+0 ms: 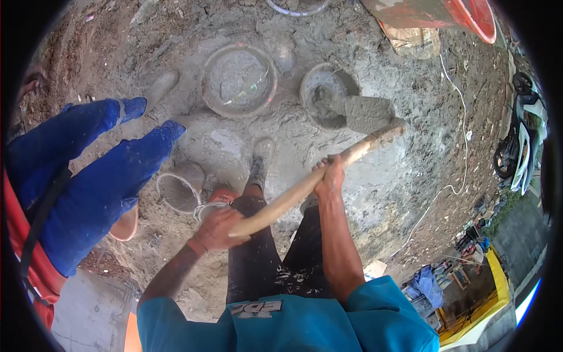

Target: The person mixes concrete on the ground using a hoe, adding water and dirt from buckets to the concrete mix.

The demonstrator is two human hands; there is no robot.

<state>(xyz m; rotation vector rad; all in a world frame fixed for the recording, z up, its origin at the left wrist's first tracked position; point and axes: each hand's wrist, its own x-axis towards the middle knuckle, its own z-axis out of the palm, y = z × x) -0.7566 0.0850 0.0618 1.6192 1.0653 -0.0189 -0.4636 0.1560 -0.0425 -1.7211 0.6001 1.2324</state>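
Note:
My left hand (218, 230) is closed around the lower end of a hoe's wooden handle (287, 202). Farther up the same handle, my right hand (330, 178) grips it. The hoe's blade (369, 114), coated in wet grey mortar, is at the right rim of a round bucket (309, 88) with some mortar inside. To the left of that bucket stands a wide round tub (208, 97) filled nearly to the rim with mortar.
At left stands another person in blue trousers (99, 182). Near my feet are a mortar-stained bucket (179, 190) and more containers. A red-rimmed container (469, 17) is at upper right. A white cord (465, 135) crosses the muddy ground; a motorbike (522, 141) is parked far right.

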